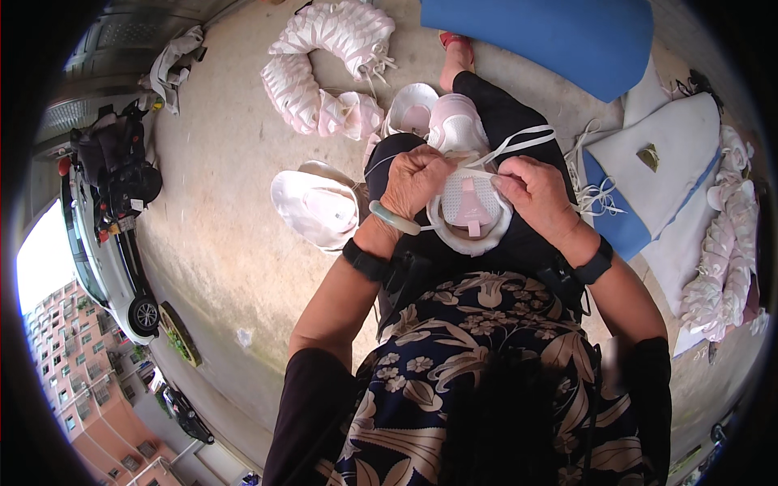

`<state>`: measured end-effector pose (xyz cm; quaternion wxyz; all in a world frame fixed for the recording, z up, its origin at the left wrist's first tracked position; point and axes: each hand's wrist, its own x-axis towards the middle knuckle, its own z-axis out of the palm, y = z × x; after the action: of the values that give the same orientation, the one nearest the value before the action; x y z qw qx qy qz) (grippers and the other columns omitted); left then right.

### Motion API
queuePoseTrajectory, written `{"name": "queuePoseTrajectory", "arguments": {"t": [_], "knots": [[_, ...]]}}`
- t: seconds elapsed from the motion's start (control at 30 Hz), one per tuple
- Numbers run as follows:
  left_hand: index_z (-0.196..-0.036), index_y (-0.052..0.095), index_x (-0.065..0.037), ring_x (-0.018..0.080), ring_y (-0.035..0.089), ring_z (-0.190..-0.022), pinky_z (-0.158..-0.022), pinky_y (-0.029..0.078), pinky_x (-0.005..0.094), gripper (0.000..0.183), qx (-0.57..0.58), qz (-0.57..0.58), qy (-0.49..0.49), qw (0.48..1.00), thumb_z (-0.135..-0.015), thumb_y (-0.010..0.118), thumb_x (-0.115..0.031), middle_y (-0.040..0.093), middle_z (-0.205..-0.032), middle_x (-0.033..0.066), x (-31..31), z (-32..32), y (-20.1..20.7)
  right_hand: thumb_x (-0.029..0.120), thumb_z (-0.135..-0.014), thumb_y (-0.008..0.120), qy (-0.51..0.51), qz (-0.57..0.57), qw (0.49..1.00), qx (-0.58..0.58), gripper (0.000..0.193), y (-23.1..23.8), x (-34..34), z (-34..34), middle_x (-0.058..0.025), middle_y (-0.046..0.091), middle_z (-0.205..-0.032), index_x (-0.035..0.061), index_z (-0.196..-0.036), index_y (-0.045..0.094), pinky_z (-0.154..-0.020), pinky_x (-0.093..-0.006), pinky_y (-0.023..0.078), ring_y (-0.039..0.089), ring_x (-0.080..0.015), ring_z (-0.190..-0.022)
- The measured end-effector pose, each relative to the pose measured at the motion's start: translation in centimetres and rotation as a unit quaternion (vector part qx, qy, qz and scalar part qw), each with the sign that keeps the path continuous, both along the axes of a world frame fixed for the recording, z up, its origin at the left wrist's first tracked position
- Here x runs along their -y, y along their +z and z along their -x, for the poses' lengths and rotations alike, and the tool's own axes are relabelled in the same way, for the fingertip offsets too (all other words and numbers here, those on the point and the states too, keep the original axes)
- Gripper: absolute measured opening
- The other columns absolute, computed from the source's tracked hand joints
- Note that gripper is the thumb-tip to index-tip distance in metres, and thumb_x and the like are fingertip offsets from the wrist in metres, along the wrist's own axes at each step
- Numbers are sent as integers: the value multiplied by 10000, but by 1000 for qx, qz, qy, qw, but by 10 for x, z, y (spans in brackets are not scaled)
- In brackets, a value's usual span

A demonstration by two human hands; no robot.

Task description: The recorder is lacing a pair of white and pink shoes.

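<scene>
On the black-trousered lap sits a white-and-pink perforated shoe upper; left hand curled, right hand thumb-to-finger, both pinching flat white lace. Looks like lacing step; next move calls for pulling it snug evenly.

laces beyond right fingers, open floor left

shoe: white-pink | lace: white | garment: navy, beige floral | sheet: blue
</scene>
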<state>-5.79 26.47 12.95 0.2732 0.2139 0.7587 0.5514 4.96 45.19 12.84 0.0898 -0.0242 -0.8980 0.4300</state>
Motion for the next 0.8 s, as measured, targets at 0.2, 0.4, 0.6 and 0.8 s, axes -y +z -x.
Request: {"name": "queuePoseTrajectory", "arguments": {"t": [0.2, 0.4, 0.6, 0.8], "knots": [[-694, 613, -42, 86, 473, -571, -542, 386, 227, 226, 206, -43, 166, 963, -798, 577, -240, 543, -640, 3, 1, 7, -7, 54, -752, 586, 6, 145, 986, 84, 90, 5, -13, -18, -84, 502, -574, 15, -708, 518, -485, -300, 375, 496, -191, -512], [-758, 618, -90, 49, 431, -590, -542, 350, 194, 290, 141, -5, 109, 984, -849, 525, -350, 524, -654, -40, -4, -5, -15, 70, -788, 591, -56, 172, 968, 176, 154, 2, -63, -80, 7, 410, -546, 14, -681, 495, -470, -243, 310, 361, -68, -523], [-765, 607, -46, 106, 507, -644, -598, 413, 256, 163, -87, 78, 143, 983, -829, 589, -195, 560, -695, -6, -9, -11, -24, 194, -758, 674, -12, 86, 983, 162, 268, 15, -36, -56, -81, 436, -538, 37, -771, 458, -480, -312, 382, 453, -181, -503], [-741, 647, -93, 268, 519, -913, -785, 400, 395, 104, -436, 188, -17, 880, -642, 646, -64, 591, -959, 35, -43, -33, 12, 138, -785, 601, -13, 44, 999, 27, 184, -1, -8, -7, -129, 541, -676, 54, -833, 444, -539, -391, 435, 557, -321, -613]]}}
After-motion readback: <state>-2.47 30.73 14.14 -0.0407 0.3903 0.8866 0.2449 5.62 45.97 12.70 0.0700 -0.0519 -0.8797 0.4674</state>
